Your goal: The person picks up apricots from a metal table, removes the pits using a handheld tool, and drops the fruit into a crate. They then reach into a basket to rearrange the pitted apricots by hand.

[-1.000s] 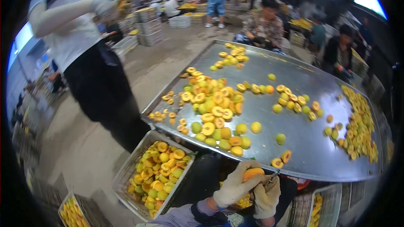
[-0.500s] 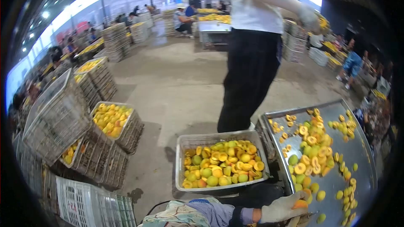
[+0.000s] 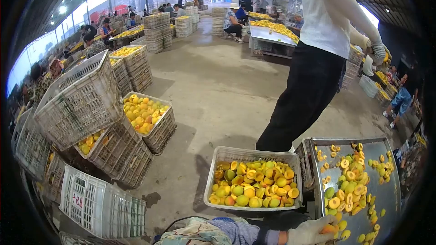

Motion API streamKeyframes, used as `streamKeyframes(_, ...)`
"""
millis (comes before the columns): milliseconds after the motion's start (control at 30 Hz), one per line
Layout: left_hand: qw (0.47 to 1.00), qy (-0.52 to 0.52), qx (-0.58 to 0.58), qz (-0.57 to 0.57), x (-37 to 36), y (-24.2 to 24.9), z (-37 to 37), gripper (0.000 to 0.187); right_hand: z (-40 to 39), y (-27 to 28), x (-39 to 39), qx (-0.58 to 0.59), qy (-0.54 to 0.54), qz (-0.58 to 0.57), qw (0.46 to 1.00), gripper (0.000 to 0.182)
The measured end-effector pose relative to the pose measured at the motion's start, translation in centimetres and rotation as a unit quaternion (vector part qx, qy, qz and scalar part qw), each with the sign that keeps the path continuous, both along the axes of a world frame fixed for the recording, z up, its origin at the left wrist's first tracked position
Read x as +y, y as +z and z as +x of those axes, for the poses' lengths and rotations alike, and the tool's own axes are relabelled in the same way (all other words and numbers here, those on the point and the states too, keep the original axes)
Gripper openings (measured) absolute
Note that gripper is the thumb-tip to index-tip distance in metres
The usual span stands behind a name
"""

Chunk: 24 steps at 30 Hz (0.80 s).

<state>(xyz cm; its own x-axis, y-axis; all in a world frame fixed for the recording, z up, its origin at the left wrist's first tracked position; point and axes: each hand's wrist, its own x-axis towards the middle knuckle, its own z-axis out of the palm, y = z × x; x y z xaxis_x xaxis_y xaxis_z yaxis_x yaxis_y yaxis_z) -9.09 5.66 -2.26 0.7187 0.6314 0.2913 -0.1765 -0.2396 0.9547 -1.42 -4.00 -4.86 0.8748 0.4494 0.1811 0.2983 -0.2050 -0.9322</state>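
My left hand (image 3: 309, 233), in a pale glove, reaches from a striped sleeve at the bottom of the view to the near edge of a metal table (image 3: 391, 190). Its fingers are closed round an orange-yellow peach (image 3: 328, 229). Beside it on the table lie cut peach halves (image 3: 349, 197) with hollow centres, and several whole greenish-yellow peaches. Just left of the table stands a pale plastic crate (image 3: 210, 186) full of peach halves. My right hand does not show in this view.
A person in black trousers (image 3: 302, 95) stands behind the crate. Stacked crates (image 3: 79, 102) lean at left, near a full peach crate (image 3: 159, 131) and a white crate (image 3: 102, 206). Farther back, people sit round fruit-covered tables (image 3: 272, 36).
The view has swung left and up, so the surroundings appear shifted. The standing person's arm has moved. My left hand still holds the peach; a second glove's edge has left view.
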Motion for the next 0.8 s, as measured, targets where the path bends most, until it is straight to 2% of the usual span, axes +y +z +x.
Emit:
streamKeyframes(333, 1.000, 0.016, -0.014, 0.017, -0.5, 0.7, -0.9, 0.039, -1.2, 0.1, 0.7, -0.001, 0.016, 0.002, 1.000, 0.040)
streamKeyframes(467, 0.999, -0.027, -0.033, -0.007, -0.6, -0.3, -0.4, 0.040, -1.7, 0.3, 0.1, 0.003, -0.012, 0.000, 1.000, 0.038)
streamKeyframes(533, 0.999, -0.005, -0.019, 0.039, -0.8, -0.4, -0.3, 0.040, -1.7, 0.2, -0.2, 0.011, -0.014, 0.005, 1.000, 0.038)
streamKeyframes(600, 0.999, -0.048, -0.014, -0.002, -1.4, -0.5, 0.1, 0.043, -1.8, 0.2, -0.5, 0.019, -0.013, 0.010, 1.000, 0.038)
streamKeyframes(700, 0.999, -0.029, -0.021, 0.018, -2.5, -1.0, 1.0, 0.035, -2.0, -0.1, -1.2, 0.037, -0.014, 0.022, 0.999, 0.037)
streamKeyframes(767, 0.982, -0.144, 0.119, -0.010, -2.6, -1.6, 2.1, 0.053, -2.1, -0.1, -1.8, 0.053, -0.020, 0.032, 0.998, 0.036)
streamKeyframes(800, 0.979, -0.161, 0.124, -0.011, -2.8, -2.0, 2.5, 0.053, -2.3, -0.3, -2.1, 0.061, -0.023, 0.038, 0.997, 0.036)
